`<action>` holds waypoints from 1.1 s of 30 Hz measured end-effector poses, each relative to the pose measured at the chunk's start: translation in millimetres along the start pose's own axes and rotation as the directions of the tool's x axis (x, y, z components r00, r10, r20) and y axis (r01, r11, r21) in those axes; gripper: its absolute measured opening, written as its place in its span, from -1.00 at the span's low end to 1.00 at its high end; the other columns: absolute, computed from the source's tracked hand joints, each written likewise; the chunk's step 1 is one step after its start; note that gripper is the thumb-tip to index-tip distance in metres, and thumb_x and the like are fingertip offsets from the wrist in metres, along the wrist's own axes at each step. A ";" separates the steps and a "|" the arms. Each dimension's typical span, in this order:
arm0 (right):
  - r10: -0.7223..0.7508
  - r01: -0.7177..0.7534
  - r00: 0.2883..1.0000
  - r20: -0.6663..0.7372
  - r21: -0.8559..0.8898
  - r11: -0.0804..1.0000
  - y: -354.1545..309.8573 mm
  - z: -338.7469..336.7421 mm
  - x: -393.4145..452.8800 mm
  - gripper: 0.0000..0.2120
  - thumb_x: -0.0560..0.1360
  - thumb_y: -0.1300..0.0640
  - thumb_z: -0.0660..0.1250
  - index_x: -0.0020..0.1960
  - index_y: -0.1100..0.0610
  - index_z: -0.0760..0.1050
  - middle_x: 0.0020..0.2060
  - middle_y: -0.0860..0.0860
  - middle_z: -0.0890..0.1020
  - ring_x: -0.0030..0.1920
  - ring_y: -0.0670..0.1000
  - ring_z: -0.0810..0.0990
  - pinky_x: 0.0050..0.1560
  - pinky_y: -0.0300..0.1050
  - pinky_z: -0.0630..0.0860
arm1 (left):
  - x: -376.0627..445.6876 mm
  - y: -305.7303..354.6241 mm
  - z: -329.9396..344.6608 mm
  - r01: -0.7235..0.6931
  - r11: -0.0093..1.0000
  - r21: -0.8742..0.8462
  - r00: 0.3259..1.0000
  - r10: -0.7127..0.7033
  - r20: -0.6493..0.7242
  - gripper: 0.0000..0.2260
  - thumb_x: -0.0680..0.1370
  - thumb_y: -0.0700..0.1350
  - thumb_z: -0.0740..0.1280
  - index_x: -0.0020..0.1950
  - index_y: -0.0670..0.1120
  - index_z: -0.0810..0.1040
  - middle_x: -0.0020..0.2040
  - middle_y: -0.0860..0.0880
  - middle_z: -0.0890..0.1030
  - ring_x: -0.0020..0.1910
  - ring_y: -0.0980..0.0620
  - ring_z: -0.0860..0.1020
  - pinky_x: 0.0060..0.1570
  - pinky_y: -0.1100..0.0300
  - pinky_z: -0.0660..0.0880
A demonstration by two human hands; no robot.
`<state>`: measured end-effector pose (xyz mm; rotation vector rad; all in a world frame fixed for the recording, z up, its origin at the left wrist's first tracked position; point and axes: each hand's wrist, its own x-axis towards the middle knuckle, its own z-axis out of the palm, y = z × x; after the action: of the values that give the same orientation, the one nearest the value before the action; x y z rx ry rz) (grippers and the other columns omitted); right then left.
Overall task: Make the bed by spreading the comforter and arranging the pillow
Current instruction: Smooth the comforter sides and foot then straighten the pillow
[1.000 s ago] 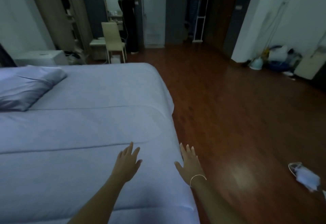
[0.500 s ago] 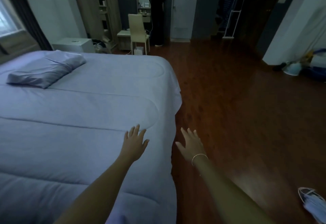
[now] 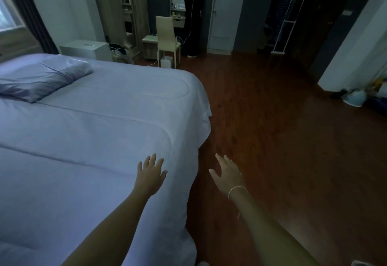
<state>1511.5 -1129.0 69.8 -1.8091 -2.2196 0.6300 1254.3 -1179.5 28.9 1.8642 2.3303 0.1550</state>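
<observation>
A pale lavender comforter [image 3: 90, 135] lies spread flat over the bed, its edge hanging down the right side. A matching pillow [image 3: 41, 79] rests at the far left, near the head of the bed. My left hand [image 3: 150, 173] hovers over the comforter close to the bed's right edge, fingers apart and holding nothing. My right hand [image 3: 227, 173], with a thin bracelet on the wrist, is open above the wooden floor just right of the bed.
Dark wooden floor [image 3: 282, 140] runs to the right of the bed. A pale chair [image 3: 167, 35] and a small bench stand beyond the bed's far corner. A person in black [image 3: 193, 18] faces a mirror. A white cabinet [image 3: 88, 49] sits by the window wall. Clutter lies at the far right.
The view has swung left and up, showing more of the bed and the window. My right hand has come off the comforter edge and is now over the floor. Both hands stay open.
</observation>
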 end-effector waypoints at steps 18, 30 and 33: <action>-0.144 0.147 0.989 0.038 -0.096 0.984 40.8 -65.4 368.1 -0.36 0.54 -0.15 0.20 0.54 -0.05 0.04 0.54 0.04 0.13 0.54 0.11 0.06 0.49 0.11 0.12 | 340.3 95.6 -20.8 0.042 0.985 -0.166 0.974 -0.078 -0.214 -0.56 0.62 0.04 0.14 0.46 -0.08 0.26 0.51 -0.18 0.19 0.51 -0.19 0.11 0.43 -0.15 0.11; -0.232 0.238 0.945 0.230 0.003 0.971 48.6 -90.4 677.1 -0.33 0.53 -0.12 0.22 0.54 -0.04 0.01 0.55 0.05 0.05 0.53 0.14 0.03 0.50 0.15 0.10 | 610.9 124.1 -25.6 0.201 0.964 -0.172 0.944 -0.238 -0.229 -0.58 0.61 0.05 0.14 0.44 -0.07 0.30 0.51 -0.17 0.21 0.49 -0.15 0.18 0.43 -0.13 0.11; -0.264 0.280 0.917 0.301 -0.012 0.960 39.1 -81.2 736.6 -0.32 0.53 -0.15 0.22 0.54 -0.03 0.02 0.55 0.08 0.06 0.53 0.14 0.03 0.49 0.17 0.11 | 648.1 119.2 -19.9 0.241 0.954 -0.178 0.939 -0.276 -0.206 -0.58 0.61 0.05 0.16 0.43 -0.07 0.31 0.50 -0.17 0.23 0.48 -0.14 0.21 0.42 -0.13 0.12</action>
<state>1414.2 -393.7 47.1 -1.4642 -2.6455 0.8337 1226.0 -520.9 33.9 1.5225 2.6056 0.5230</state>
